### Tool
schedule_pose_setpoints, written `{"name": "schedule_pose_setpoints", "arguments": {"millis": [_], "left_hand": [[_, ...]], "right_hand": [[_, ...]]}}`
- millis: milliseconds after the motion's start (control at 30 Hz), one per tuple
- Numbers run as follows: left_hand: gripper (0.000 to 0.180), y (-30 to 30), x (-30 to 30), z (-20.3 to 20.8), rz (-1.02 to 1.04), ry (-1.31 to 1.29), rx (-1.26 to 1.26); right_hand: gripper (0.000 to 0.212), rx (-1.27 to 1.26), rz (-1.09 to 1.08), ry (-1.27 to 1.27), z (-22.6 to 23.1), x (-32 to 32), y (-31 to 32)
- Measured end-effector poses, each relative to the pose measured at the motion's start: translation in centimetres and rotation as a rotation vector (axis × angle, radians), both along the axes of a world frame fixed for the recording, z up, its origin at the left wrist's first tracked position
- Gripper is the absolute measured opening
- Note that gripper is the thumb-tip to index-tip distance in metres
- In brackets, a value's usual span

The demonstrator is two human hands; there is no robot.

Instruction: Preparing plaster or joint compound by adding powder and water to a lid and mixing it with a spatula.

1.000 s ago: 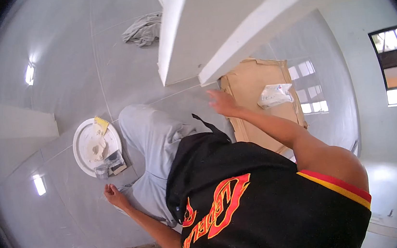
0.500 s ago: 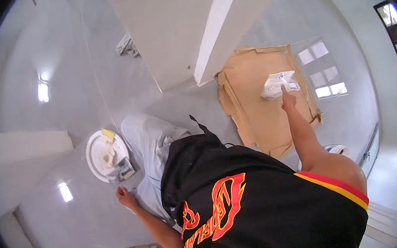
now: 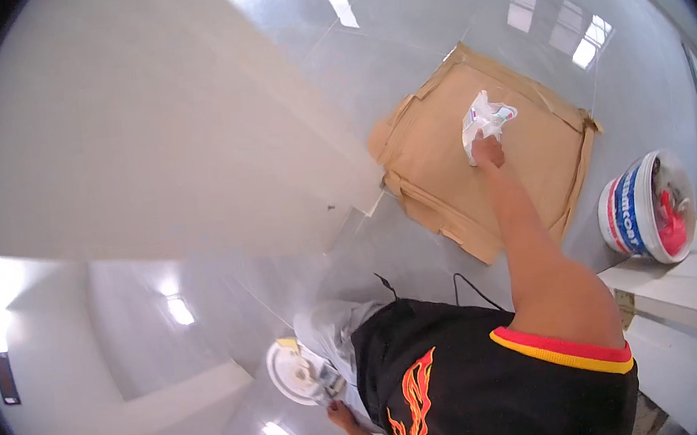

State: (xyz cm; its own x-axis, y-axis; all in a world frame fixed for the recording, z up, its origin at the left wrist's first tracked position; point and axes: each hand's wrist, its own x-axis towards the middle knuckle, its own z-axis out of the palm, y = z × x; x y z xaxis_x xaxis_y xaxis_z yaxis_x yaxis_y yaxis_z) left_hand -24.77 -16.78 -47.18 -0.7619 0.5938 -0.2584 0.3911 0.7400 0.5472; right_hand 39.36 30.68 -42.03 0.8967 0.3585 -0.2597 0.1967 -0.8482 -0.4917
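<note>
Out to the right, my right hand is closed on the near edge of a crumpled white plastic bag with small coloured print. The bag sits over a flattened brown cardboard sheet. Low down, beside my grey trouser leg, my left hand has its fingers drawn together at the edge of a round white lid. Pale putty-like lumps, a yellow piece and a greyish flat tool lie on that lid. Whether the left fingers hold anything is too small to tell.
A white bucket with a blue and red label, holding a red item and other things, stands at the right near white steps. A broad pale wall or pillar fills the upper left. The grey floor is glossy.
My view has swung right, bringing the bucket into sight. My right hand, earlier with a finger stretched onto the bag, has closed on it. My left hand is now closer to the lid.
</note>
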Motion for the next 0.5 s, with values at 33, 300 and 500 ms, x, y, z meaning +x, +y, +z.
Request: {"name": "schedule_pose_setpoints", "arguments": {"millis": [33, 300, 500], "left_hand": [[0.030, 0.7, 0.2, 0.2, -0.046, 0.070, -0.118], [0.031, 2.8, -1.4, 3.6, -0.158, -0.248, 0.080], [0.026, 1.3, 0.1, 2.2, -0.044, 0.041, 0.081]], "right_hand": [[0.049, -0.002, 0.009, 0.000, -0.5, 0.3, -0.1], [0.028, 0.065, 0.367, -0.169, -5.3, 2.8, -2.1], [0.024, 0.032, 0.551, -0.308, -3.7, 2.0, -1.4]]}}
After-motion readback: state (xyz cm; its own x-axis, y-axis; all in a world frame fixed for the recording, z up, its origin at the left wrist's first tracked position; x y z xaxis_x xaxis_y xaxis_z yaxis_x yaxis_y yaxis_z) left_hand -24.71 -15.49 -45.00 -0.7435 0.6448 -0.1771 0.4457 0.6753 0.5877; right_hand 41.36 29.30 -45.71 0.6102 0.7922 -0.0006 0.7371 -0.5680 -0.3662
